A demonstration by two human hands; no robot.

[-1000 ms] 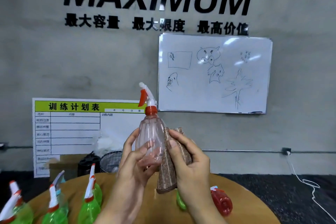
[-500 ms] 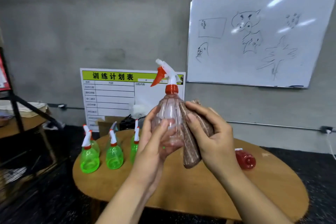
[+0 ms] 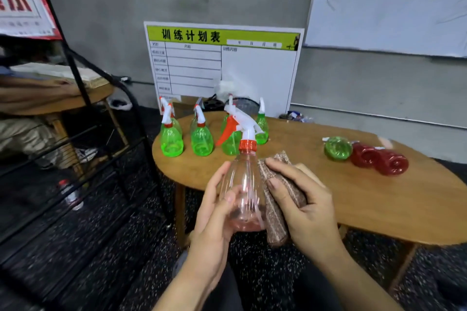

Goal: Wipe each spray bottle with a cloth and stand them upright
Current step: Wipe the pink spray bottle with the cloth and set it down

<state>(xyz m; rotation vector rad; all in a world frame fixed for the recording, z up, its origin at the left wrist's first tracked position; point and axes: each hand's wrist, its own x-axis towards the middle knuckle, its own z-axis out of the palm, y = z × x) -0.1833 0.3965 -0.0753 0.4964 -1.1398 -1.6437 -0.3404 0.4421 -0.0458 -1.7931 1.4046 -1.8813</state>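
Spray bottle [image 3: 243,192], clear pinkish w/ red collar and white-orange trigger head, is up in front of me, held upright in the air just short of the tabletop's near edge. Not resting on anything.

Tabletop [image 3: 353,199]: round-ish wood, carries everything else. Laid out as two zones, I'd judge: done on the left, to-do on the right.

Green bottles [image 3: 202,140]: a group standing upright at the far left of the tabletop, nozzles up, close together. Read these as wiped and parked. Exact count unclear, some hide behind my bottle's trigger.

Lying bottles [image 3: 366,156]: one green, two red, on their sides at the right, touching each other. Prob. still waiting for the cloth.

My left hand [image 3: 214,212]: wrapped round the bottle's lower body, thumb across the front, fingers behind. Grip sits low so the upper wall and neck stay free for wiping, and so I can turn it.

My right hand [image 3: 303,207]: closed on the cloth [image 3: 278,199], fingers flat, pressing it against the bottle's right flank.

Cloth: brownish, ribbed, folded into a long pad. Folded thick so it fills the palm and follows the curve. Lower end hangs below the bottle's base.

Step in hand: wiping the body. Still to do: stand this one w/ the green group.
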